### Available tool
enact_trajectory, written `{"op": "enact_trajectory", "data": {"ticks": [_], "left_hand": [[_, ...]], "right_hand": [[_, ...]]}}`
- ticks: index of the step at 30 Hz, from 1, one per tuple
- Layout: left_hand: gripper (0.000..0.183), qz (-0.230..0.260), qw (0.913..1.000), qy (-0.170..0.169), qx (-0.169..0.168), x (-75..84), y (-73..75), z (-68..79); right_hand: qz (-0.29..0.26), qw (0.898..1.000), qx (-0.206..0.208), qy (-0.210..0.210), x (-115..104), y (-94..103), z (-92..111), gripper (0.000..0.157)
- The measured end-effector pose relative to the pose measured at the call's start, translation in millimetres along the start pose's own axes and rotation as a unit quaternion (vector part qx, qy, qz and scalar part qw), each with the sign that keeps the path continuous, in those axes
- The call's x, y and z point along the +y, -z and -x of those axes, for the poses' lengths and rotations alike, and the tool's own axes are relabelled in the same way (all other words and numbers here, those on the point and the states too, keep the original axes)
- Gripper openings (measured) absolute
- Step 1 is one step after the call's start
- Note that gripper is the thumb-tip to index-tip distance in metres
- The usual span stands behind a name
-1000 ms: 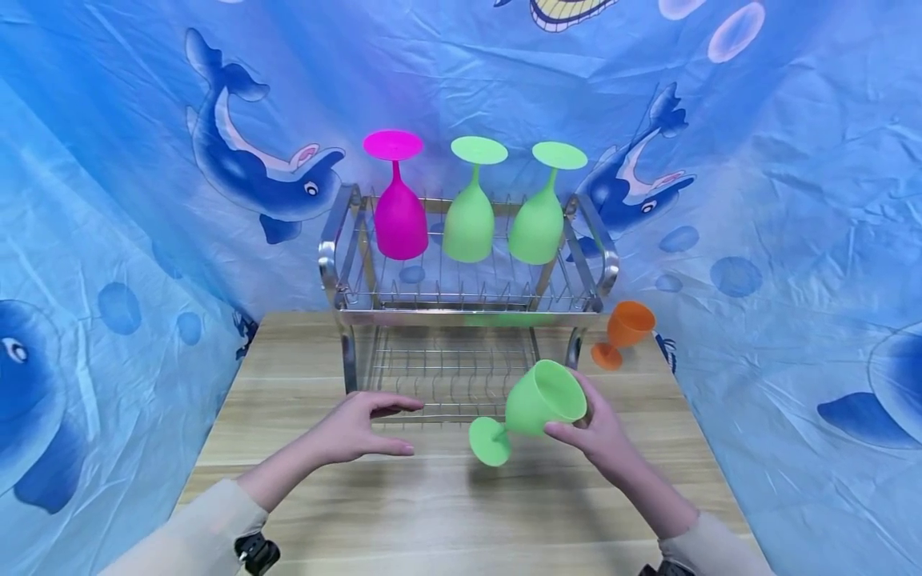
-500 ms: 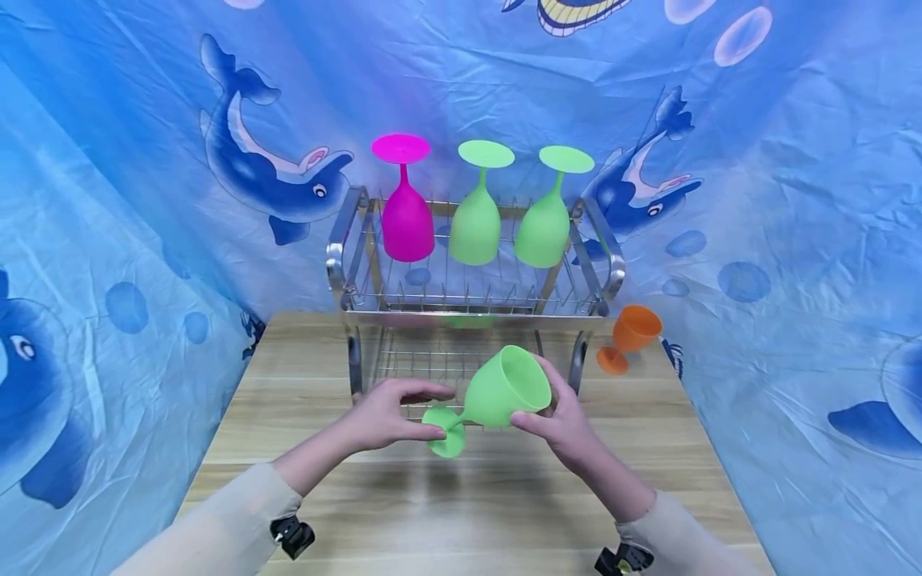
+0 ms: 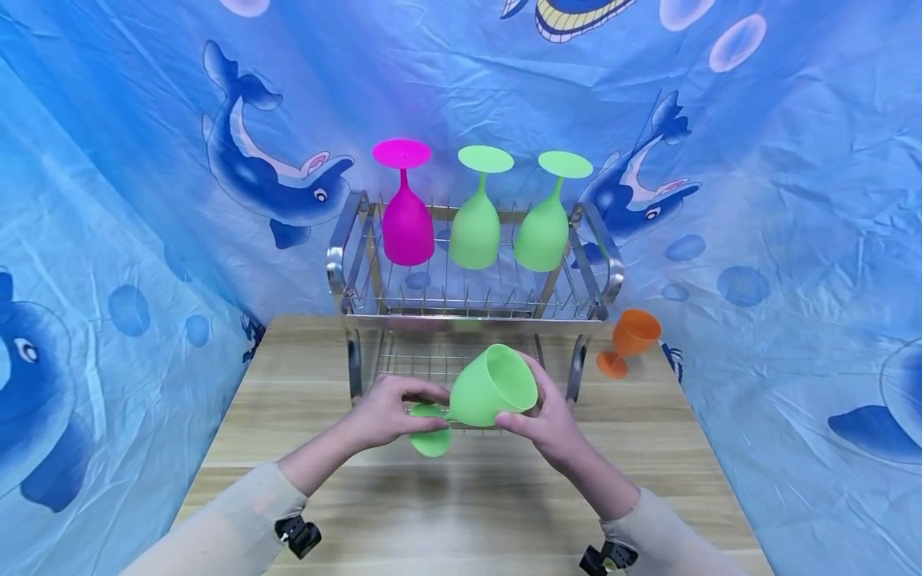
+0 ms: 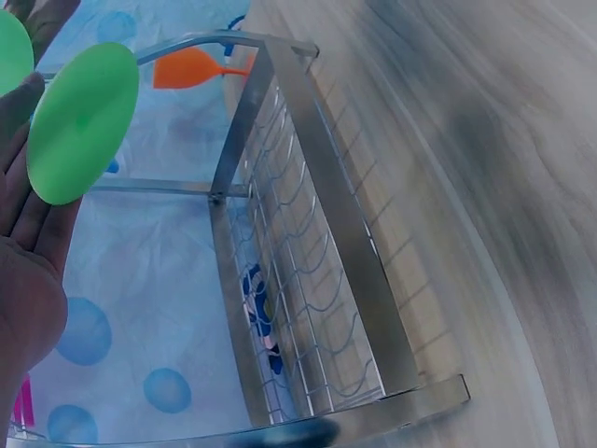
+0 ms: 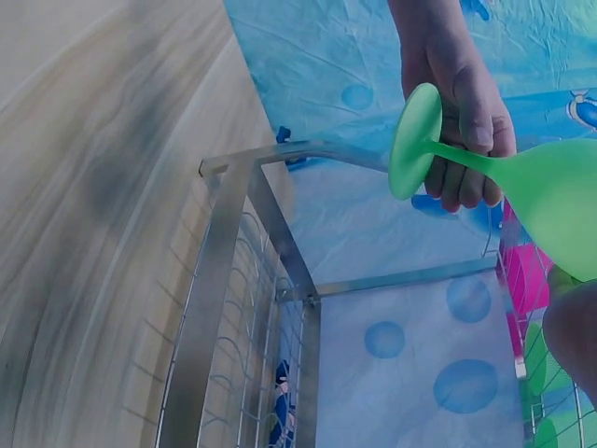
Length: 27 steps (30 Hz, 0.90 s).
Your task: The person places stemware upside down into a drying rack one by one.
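Note:
A light green plastic goblet (image 3: 483, 392) is held tilted above the table, its mouth toward the upper right. My right hand (image 3: 551, 420) grips its bowl, thumb on the near side and fingers behind. At the stem is my left hand (image 3: 389, 412), its thumb in front and fingers beyond. The round foot (image 4: 84, 121) fills the space before the left palm in the left wrist view. In the right wrist view, the stem (image 5: 466, 159) crosses in front of the left thumb and fingers. The bowl hides most of the right fingers.
Behind the hands stands a two-tier metal dish rack (image 3: 475, 322). A magenta goblet (image 3: 407, 228) and two green goblets (image 3: 475, 228) sit upside down on its top tier. Right of the rack an orange goblet (image 3: 634, 332) rests on the wooden table (image 3: 288, 376). Patterned blue cloth (image 3: 792, 160) surrounds the table.
My right hand has carried the green goblet leftward from the right of the table. My left hand has moved right and its thumb and fingers have come around the stem.

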State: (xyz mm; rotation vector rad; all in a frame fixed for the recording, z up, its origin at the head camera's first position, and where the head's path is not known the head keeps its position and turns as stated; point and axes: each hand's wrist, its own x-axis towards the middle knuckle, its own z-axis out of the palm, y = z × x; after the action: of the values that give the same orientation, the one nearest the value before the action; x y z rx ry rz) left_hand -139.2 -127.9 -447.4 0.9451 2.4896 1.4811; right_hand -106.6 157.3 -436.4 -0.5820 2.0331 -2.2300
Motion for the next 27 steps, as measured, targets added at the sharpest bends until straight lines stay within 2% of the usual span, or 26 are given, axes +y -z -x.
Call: {"op": "enact_trajectory", "data": {"ticks": [4, 12, 19, 21, 24, 27], "left_hand": [[0.025, -0.008, 0.9999, -0.011, 0.006, 1.5, -0.5, -1.2], [0.016, -0.012, 0.9998, -0.003, 0.013, 5.7, 2.0, 0.6], [0.014, -0.033, 0.9993, -0.019, 0.006, 4.2, 13.4, 5.6], [0.013, -0.044, 0.9988, -0.019, -0.003, 3.2, 18.5, 8.0], [0.012, -0.052, 0.9982, -0.020, -0.021, 2.9, 26.0, 10.2], [0.011, -0.050, 0.9976, -0.017, -0.045, 3.8, 32.3, 10.8]], "right_hand": [[0.004, 1.000, -0.003, 0.005, -1.6, -2.8, -1.6, 0.093], [0.006, 1.000, -0.014, 0.006, -0.7, -4.9, -4.0, 0.095], [-0.001, 0.995, -0.098, 0.029, -2.8, 5.2, -4.6, 0.101], [0.022, 0.992, -0.118, 0.039, -6.2, 10.4, -4.7, 0.102], [0.089, 0.986, -0.133, 0.053, -13.2, 17.6, -5.7, 0.103], [0.172, 0.972, -0.146, 0.068, -20.8, 22.0, -9.3, 0.108]]}}
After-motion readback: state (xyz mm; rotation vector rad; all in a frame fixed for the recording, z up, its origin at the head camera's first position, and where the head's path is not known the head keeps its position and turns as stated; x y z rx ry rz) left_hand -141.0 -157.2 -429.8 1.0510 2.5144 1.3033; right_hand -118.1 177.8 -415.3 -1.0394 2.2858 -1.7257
